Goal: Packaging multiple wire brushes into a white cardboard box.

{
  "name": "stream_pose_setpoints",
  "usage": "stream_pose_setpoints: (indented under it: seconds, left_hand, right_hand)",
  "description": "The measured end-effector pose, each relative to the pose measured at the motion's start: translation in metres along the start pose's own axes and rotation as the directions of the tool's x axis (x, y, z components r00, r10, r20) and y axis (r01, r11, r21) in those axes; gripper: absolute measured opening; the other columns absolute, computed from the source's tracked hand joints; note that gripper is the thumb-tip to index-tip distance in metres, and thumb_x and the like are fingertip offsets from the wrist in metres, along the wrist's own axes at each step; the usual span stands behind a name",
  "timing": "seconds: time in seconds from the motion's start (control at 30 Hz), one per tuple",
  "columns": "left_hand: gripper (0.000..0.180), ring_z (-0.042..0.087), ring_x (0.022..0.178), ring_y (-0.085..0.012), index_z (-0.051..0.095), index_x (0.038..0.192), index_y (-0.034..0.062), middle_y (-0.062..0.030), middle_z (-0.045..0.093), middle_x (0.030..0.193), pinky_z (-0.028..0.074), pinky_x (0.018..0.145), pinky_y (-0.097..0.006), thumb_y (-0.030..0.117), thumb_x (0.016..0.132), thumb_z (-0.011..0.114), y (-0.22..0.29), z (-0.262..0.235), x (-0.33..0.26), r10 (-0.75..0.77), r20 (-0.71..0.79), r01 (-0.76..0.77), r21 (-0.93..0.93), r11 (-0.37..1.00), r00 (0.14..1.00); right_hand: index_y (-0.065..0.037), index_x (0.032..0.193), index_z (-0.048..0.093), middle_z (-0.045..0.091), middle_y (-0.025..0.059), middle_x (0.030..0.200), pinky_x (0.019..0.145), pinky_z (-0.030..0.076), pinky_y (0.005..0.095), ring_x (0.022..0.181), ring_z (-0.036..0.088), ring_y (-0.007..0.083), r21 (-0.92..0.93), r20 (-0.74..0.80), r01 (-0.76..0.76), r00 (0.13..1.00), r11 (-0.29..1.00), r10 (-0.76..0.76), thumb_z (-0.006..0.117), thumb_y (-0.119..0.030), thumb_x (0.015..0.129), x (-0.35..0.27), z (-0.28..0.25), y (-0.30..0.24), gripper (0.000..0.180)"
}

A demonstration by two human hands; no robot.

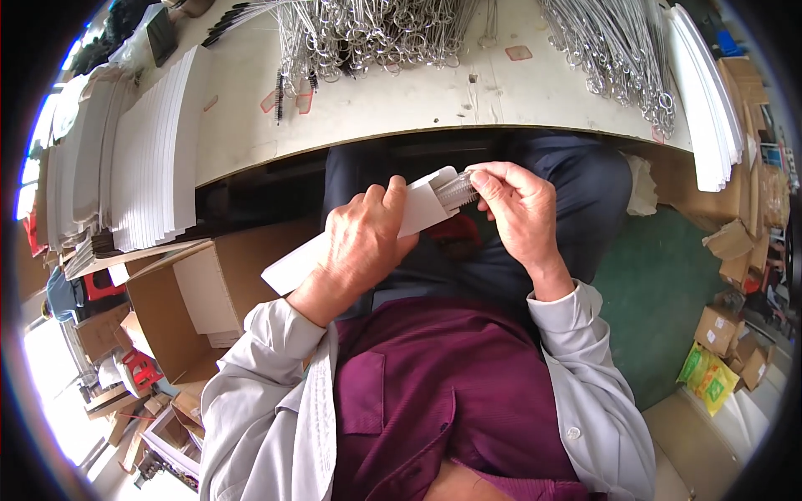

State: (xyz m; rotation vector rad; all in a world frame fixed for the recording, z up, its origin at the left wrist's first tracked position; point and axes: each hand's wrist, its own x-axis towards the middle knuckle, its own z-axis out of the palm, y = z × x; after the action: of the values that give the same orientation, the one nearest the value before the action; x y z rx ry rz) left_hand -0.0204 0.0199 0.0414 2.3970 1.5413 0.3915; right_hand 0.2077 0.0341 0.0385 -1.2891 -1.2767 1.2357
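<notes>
My left hand (363, 234) is wrapped round a long, narrow white carton (424, 207), tilted with its open end up and to the right. Out of that end stick several thin wire-stemmed brushes (456, 192), with bristles and metal wire showing. My right hand (520, 209) pinches their outer ends between thumb and fingers, right by the carton's mouth. How far the brushes reach inside is hidden by the carton. Both hands are above my lap, in front of the table edge.
On the table (234, 117) lie a large heap of looped wire brushes (368, 37) and a second pile (622, 63) to the right. Flat white cartons stand stacked at the left (159, 150) and right (706, 104). An open cardboard box (175, 292) is at my left.
</notes>
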Motion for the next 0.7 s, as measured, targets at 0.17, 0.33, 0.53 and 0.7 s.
stream_pose_setpoints:
  seconds: [0.17, 0.33, 0.53, 0.7]
  left_hand:
    - [0.065, 0.071, 0.073, -0.0313, 0.057, 0.127, 0.0020, -0.0126, 0.065, 0.084, 0.058, 0.062, -0.042, 0.018, 0.071, 0.086, -0.001, 0.005, -0.004, -0.006, 0.007, 0.006, -0.025, 1.000, 1.000]
    - [0.066, 0.070, 0.071, -0.0306, 0.057, 0.128, 0.0022, -0.0116, 0.064, 0.084, 0.058, 0.062, -0.042, 0.016, 0.069, 0.085, -0.003, 0.005, -0.009, 0.032, -0.020, -0.033, -0.053, 0.998, 0.999]
    - [0.067, 0.068, 0.075, -0.0288, 0.057, 0.128, 0.0012, -0.0108, 0.063, 0.087, 0.057, 0.065, -0.040, 0.015, 0.069, 0.084, -0.006, 0.008, -0.011, 0.115, -0.039, -0.116, -0.035, 0.993, 0.993]
    - [0.068, 0.068, 0.078, -0.0290, 0.056, 0.130, 0.0010, -0.0112, 0.062, 0.090, 0.057, 0.068, -0.041, 0.014, 0.070, 0.084, -0.006, 0.009, -0.011, 0.112, -0.011, -0.113, -0.027, 0.993, 0.994]
  right_hand:
    - [0.002, 0.102, 0.075, 0.071, 0.0017, 0.080, 0.063, 0.052, 0.0214, 0.070, 0.063, 0.0052, -0.048, -0.045, 0.077, 0.996, 0.996, -0.079, 0.070, -0.015, 0.101, -0.001, 0.003, 0.012, 0.018]
    - [0.001, 0.098, 0.075, 0.073, 0.0036, 0.079, 0.054, 0.048, 0.0203, 0.062, 0.059, 0.0040, 0.051, 0.065, -0.173, 0.983, 0.984, 0.169, 0.071, -0.017, 0.100, 0.008, -0.009, 0.008, 0.018]
    - [0.000, 0.097, 0.073, 0.071, 0.0043, 0.081, 0.048, 0.043, 0.0200, 0.056, 0.056, 0.0043, 0.171, 0.187, -0.282, 0.950, 0.944, 0.250, 0.069, -0.019, 0.101, 0.016, -0.021, 0.005, 0.020]
    - [0.001, 0.100, 0.072, 0.068, 0.0044, 0.076, 0.046, 0.041, 0.0189, 0.052, 0.052, 0.0040, 0.331, 0.257, -0.429, 0.898, 0.840, 0.357, 0.073, -0.016, 0.098, 0.015, -0.017, 0.005, 0.016]
